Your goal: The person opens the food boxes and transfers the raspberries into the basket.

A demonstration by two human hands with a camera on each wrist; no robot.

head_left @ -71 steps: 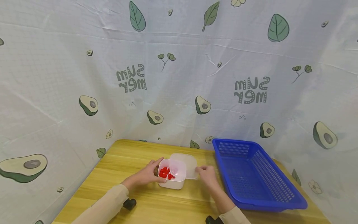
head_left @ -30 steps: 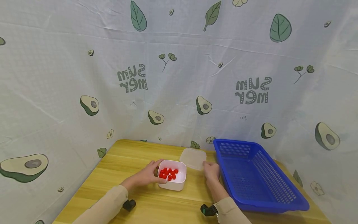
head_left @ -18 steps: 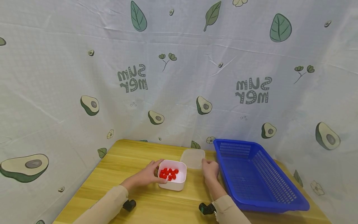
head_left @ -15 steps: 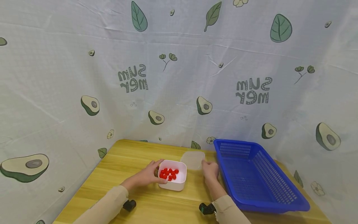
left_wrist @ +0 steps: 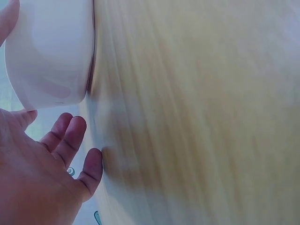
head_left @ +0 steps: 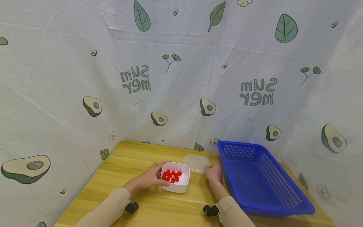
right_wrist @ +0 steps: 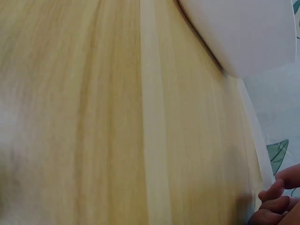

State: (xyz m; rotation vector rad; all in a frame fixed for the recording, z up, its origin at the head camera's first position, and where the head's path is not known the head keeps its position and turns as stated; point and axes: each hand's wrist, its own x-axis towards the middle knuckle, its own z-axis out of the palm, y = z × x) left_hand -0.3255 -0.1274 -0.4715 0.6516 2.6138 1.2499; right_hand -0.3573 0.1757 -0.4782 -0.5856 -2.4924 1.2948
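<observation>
A square white plastic food container [head_left: 175,187] stands on the wooden table, with several small red pieces [head_left: 168,175] lying inside. My left hand [head_left: 148,178] grips it from the left, thumb at the near rim and a finger along the far corner. In the left wrist view the other fingers of that hand [left_wrist: 47,168] spread below the container [left_wrist: 51,51]. Behind and right of the container, a translucent lid [head_left: 195,162] lies close over the table. My right hand [head_left: 213,173] pinches its right edge, fingers curled; the right wrist view shows only some fingertips [right_wrist: 276,201].
A large blue plastic basket [head_left: 255,179] with slotted walls stands on the right, close beside my right hand. The wooden table [head_left: 164,211] ends at a pale curtain [head_left: 181,132] printed with avocados and leaves.
My right hand has drawn the lid from over the container to the right and back, then lowered it slightly toward the table. The container and my left hand stay in place.
</observation>
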